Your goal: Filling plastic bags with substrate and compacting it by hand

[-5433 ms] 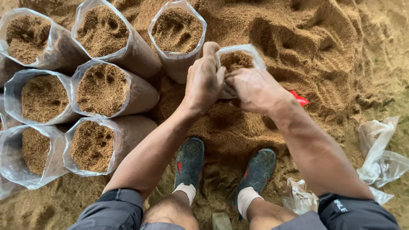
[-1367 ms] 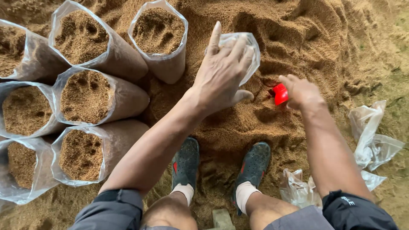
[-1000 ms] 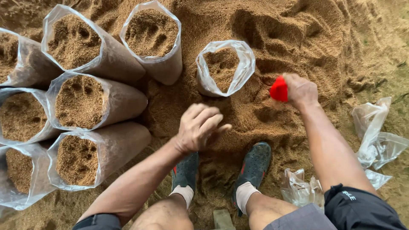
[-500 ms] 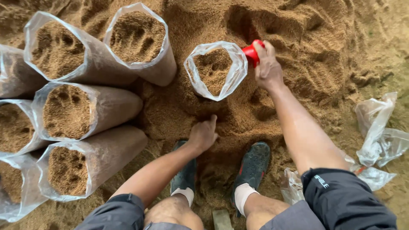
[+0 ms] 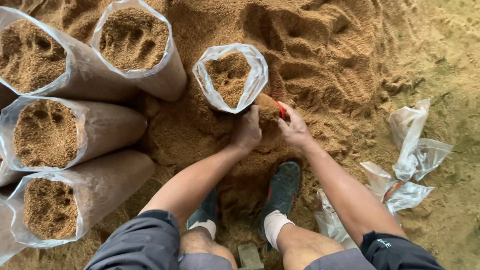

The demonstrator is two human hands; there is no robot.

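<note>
Mostly hidden, red scoop (image 5: 281,108) heaped with sawdust in right hand (image 5: 296,131) grip, left hand (image 5: 247,131) pinching bag (image 5: 231,77) rim.

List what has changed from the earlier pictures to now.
The right hand took up the red scoop and now holds it, heaped, at the rim of the open bag. The left hand left the bag's mouth, dropped back, then came forward to its base. The filled bags stayed put.

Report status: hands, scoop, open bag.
Left hand grips the open bag near its rim. Right hand holds the heaped red scoop beside it. Nothing between them.
</note>
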